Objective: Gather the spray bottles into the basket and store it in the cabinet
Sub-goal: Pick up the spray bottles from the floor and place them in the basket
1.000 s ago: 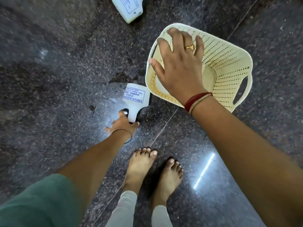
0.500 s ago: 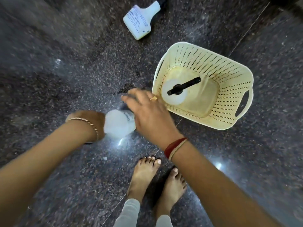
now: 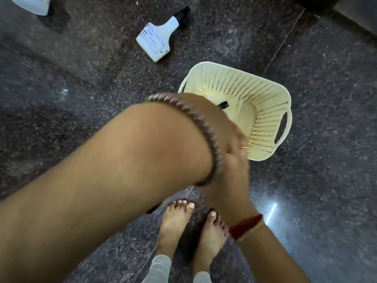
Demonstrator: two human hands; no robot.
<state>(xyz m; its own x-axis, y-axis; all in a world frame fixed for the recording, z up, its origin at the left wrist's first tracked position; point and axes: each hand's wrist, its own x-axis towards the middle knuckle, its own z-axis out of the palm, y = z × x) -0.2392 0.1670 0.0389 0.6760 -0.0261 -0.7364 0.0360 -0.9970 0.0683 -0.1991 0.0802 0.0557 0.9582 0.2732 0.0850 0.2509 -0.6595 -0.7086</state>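
Perforated plastic basket (image 3: 265, 111) (matt), glossy speckled-stone floor (image 3: 326, 99).

The left forearm crosses the view from the lower left toward the middle, filling much of it, with a beaded bangle (image 3: 195, 123) around the wrist; the left hand (image 3: 222, 119) beyond it is mostly hidden and blurred, its grip unclear. The right hand (image 3: 230, 170) lies under that wrist, back upward, a ring on one finger and a red thread band (image 3: 245, 226) at its wrist. Two bare feet (image 3: 175, 221) stand together below.
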